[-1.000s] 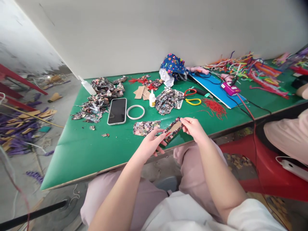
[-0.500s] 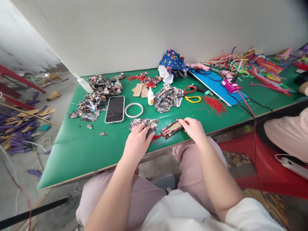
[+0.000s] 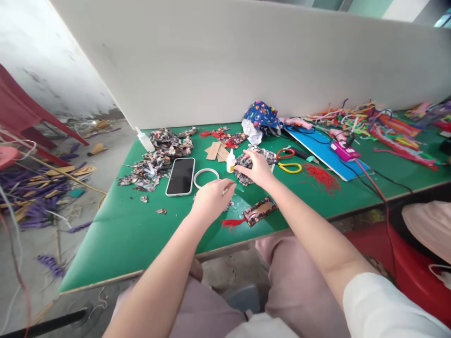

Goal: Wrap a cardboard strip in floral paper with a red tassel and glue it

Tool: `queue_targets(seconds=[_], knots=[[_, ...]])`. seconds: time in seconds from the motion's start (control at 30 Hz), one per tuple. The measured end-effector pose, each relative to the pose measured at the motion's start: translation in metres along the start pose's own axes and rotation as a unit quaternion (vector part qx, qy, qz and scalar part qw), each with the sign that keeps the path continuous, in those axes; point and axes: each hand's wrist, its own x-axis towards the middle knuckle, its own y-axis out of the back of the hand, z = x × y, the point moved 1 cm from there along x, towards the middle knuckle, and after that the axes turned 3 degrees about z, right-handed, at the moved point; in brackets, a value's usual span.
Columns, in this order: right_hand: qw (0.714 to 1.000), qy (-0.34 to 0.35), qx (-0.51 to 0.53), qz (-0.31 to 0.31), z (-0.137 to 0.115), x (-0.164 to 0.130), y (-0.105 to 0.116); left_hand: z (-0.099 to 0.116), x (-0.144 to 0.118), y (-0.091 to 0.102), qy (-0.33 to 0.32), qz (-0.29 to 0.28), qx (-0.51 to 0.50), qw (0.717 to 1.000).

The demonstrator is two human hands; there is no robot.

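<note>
My left hand (image 3: 213,199) is above a floral cloth piece (image 3: 229,205) that it mostly covers; its fingers are curled together, and whatever they hold is hidden. My right hand (image 3: 256,170) has thumb and forefinger apart beside a small white glue bottle (image 3: 230,162) with a yellow label. Under that hand lies a bunched floral cloth (image 3: 243,177). Near the front edge, a floral-wrapped cardboard strip (image 3: 260,211) with a red tassel (image 3: 232,223) lies untouched.
Left of my hands are a phone (image 3: 180,177), a white ring (image 3: 206,172) and heaped cloth scraps (image 3: 144,173). Cardboard pieces (image 3: 216,151) lie behind. Scissors (image 3: 289,167), red threads (image 3: 322,177), a blue board (image 3: 324,155) and a corded pink box (image 3: 344,151) are rightward.
My right hand has let go of the floral-wrapped strip and moved up and left to the glue bottle. My left hand has lifted and curled its fingers. The view has tilted up.
</note>
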Motion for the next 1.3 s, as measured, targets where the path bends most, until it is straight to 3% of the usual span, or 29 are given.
queue_targets(seconds=[0.1, 0.2, 0.33, 0.43, 0.57, 0.7, 0.77, 0.87, 1.0, 1.07, 1.3], knots=[[0.999, 0.019, -0.025, -0.021, -0.001, 0.025, -0.025, -0.014, 0.011, -0.002, 0.024, 0.036, -0.06, 0.997], [0.997, 0.039, -0.04, -0.054, -0.008, 0.033, -0.034, -0.028, 0.015, 0.001, 0.039, 0.068, -0.113, 0.99], [0.992, 0.075, -0.03, -0.094, -0.031, 0.015, -0.019, -0.032, 0.016, 0.012, 0.052, 0.135, -0.156, 0.977], [0.985, 0.096, -0.007, -0.141, -0.047, -0.009, 0.002, -0.024, 0.013, 0.019, 0.005, 0.163, -0.197, 0.967], [0.975, 0.142, 0.003, -0.173, -0.056, -0.033, 0.027, -0.01, 0.005, 0.02, -0.064, 0.086, -0.198, 0.974], [0.978, 0.109, 0.049, -0.17, -0.05, -0.042, 0.045, -0.012, 0.003, 0.011, -0.02, 0.043, -0.233, 0.971], [0.978, 0.075, 0.096, -0.171, -0.046, -0.044, 0.05, -0.015, 0.003, 0.003, 0.009, -0.004, -0.281, 0.96], [0.966, 0.001, 0.192, -0.171, -0.041, -0.047, 0.052, -0.013, 0.003, -0.009, 0.03, -0.062, -0.316, 0.946], [0.946, -0.064, 0.295, -0.119, -0.039, -0.049, 0.042, 0.001, 0.0, -0.025, -0.006, -0.068, -0.231, 0.97], [0.939, -0.075, 0.319, -0.104, -0.04, -0.05, 0.034, 0.006, -0.001, -0.034, -0.033, -0.089, -0.231, 0.968], [0.835, -0.125, 0.507, -0.175, -0.043, -0.052, 0.018, 0.0, 0.002, -0.048, -0.025, -0.151, -0.305, 0.94]])
